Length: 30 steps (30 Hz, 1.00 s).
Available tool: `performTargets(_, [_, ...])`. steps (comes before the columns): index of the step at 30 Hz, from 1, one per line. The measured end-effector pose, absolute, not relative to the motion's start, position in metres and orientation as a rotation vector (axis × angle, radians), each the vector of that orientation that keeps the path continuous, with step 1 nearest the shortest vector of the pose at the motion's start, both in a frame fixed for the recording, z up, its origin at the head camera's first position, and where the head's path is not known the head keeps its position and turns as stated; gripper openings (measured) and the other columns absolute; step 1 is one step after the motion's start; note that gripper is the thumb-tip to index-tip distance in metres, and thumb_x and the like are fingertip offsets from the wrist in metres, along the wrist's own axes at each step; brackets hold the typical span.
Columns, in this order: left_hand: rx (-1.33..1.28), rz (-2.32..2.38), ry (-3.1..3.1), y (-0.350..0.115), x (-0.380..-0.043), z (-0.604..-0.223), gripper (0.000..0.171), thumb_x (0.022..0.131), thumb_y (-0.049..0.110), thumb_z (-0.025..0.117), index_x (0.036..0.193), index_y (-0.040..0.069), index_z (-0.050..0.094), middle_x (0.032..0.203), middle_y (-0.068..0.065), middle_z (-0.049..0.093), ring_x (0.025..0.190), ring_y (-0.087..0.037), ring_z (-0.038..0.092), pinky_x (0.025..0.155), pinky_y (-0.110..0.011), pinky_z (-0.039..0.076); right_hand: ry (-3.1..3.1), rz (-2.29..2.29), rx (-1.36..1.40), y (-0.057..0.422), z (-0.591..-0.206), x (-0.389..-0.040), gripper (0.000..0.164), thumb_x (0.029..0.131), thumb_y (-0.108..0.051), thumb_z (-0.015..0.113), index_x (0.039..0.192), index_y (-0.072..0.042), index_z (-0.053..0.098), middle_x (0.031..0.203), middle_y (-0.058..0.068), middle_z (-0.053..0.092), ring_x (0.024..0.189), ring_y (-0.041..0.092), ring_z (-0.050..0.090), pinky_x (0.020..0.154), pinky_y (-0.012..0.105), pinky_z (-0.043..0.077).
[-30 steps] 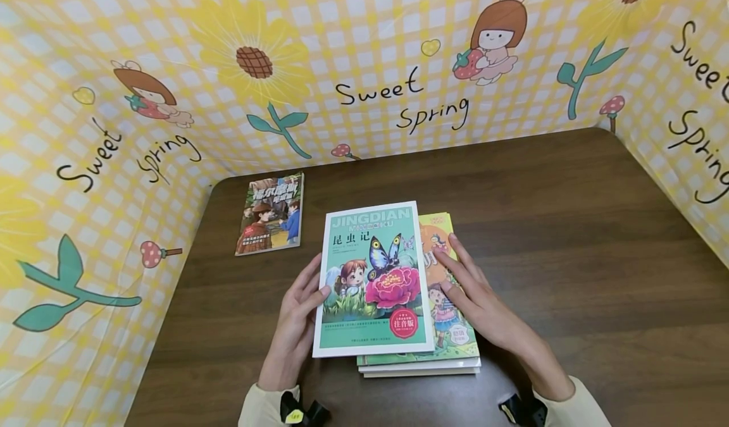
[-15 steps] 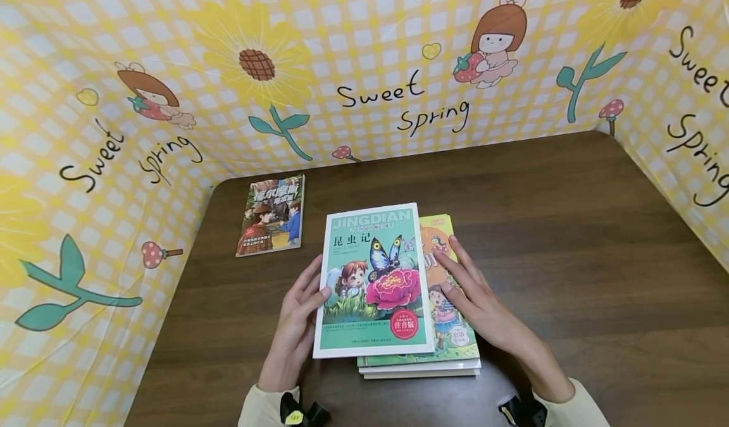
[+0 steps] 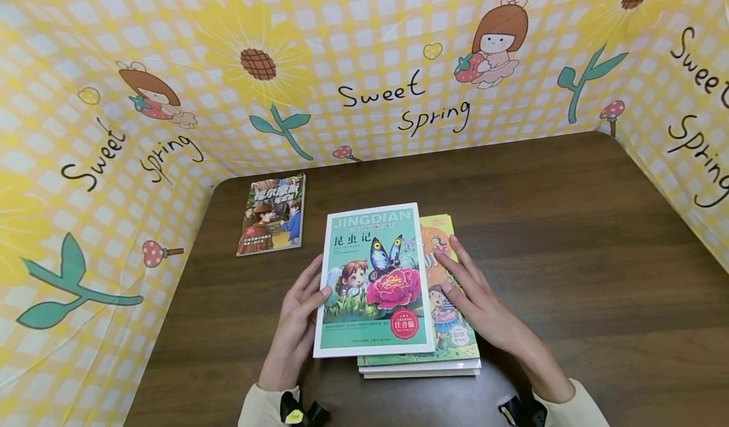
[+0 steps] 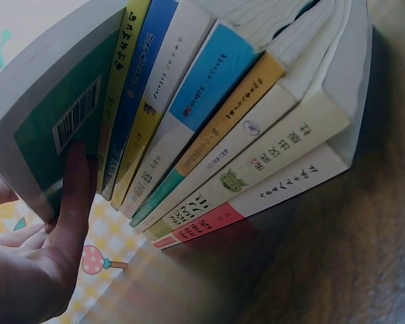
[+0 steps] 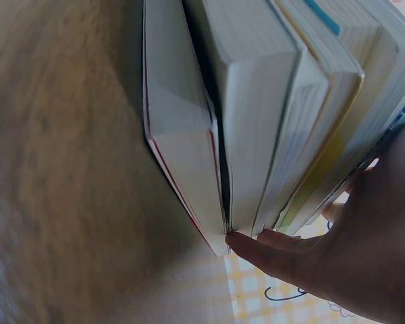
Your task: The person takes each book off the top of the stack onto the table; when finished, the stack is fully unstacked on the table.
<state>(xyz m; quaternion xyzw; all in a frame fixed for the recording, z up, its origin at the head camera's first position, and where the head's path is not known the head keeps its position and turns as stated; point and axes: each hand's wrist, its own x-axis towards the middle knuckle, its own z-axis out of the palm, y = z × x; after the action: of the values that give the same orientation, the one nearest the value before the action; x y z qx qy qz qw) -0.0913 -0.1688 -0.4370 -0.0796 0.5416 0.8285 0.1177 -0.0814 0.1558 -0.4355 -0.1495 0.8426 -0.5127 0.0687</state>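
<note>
My left hand (image 3: 297, 316) grips the left edge of a teal children's book (image 3: 364, 332) with a butterfly and pink flower on its cover. Its thumb is on the front; in the left wrist view, a finger lies on the back cover (image 4: 40, 142) by the barcode. This book juts out leftward over a tall stack of books (image 4: 209, 128), overlapping the yellow-green book (image 3: 447, 345) on top of it. My right hand (image 3: 492, 316) rests at the stack's right side, fingers extended. In the right wrist view its fingertips touch the page edges (image 5: 260, 135) of lower books.
A smaller comic-style book (image 3: 273, 215) lies flat at the back left of the brown wooden table (image 3: 569, 237). Yellow checked cloth (image 3: 364, 35) printed with sunflowers and girls walls in the table's back and sides.
</note>
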Motion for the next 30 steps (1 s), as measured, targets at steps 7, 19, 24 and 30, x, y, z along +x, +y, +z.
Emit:
performTargets(7, [-0.22,2.435,1.582,-0.1685,-0.091,-0.4373,0.061,0.094,0.004,0.06,0.148,0.022,0.039,0.146,-0.006,0.045,0.124,-0.023,0.052,0.09,-0.031,0.05,2.532,-1.551,-0.454,0.1559,-0.4355,-0.0817,0.055,0.101,-0.035,0.046,0.153,-0.034,0.026,0.161,-0.01,-0.005,0.146,0.035,-0.001,0.1,0.075,0.012])
performTargets(19, [-0.218,2.434,1.586,-0.169,-0.0913,-0.4371,0.06,0.094,0.005,0.06,0.147,0.022,0.039,0.145,-0.006,0.046,0.123,-0.023,0.053,0.091,-0.032,0.05,2.536,-1.551,-0.458,0.156,-0.4365,-0.0816,0.056,0.1,-0.035,0.047,0.152,-0.036,0.026,0.161,-0.011,-0.005,0.146,0.036,0.0,0.099,0.076,0.012])
performTargets(24, [-0.224,2.439,1.574,-0.1689,-0.0909,-0.4368,0.06,0.094,0.003,0.059,0.148,0.022,0.039,0.146,-0.006,0.045,0.123,-0.023,0.053,0.091,-0.032,0.05,2.534,-1.547,-0.454,0.1561,-0.4362,-0.0815,0.056,0.1,-0.035,0.047,0.152,-0.036,0.026,0.161,-0.011,-0.005,0.145,0.037,0.0,0.099,0.076,0.012])
performTargets(30, [-0.232,2.44,1.57,-0.1688,-0.0908,-0.4372,0.06,0.094,0.003,0.059,0.147,0.022,0.04,0.145,-0.006,0.045,0.124,-0.024,0.052,0.091,-0.032,0.05,2.538,-1.542,-0.456,0.156,-0.4362,-0.0813,0.056,0.101,-0.035,0.047,0.152,-0.036,0.026,0.161,-0.01,-0.005,0.146,0.036,0.0,0.099,0.076,0.012])
